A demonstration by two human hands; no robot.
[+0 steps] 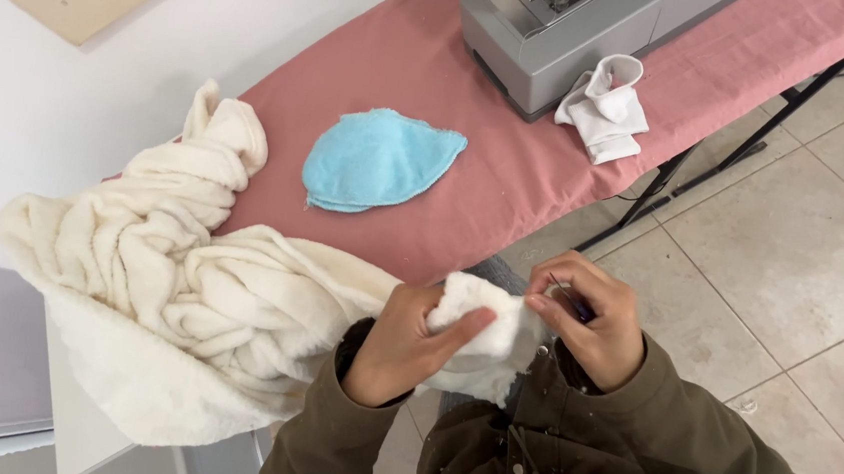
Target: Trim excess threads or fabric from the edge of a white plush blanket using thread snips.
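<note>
My left hand (403,346) pinches a folded piece of cream fleece (481,317) in front of my chest. That piece is the end of a big cream fleece cloth (187,289) heaped over the near end of the pink ironing board (436,58). My right hand (591,316) touches the same piece from the right and grips a small dark tool (575,304) between fingers and thumb; what kind of tool it is cannot be told. Both sleeves are olive green.
A light blue terry pad (378,160) lies on the board beyond the fleece. Further back stand a grey sewing machine (569,23) and a small white folded cloth (605,106). The board's black legs (719,155) rest on a beige tiled floor (801,267).
</note>
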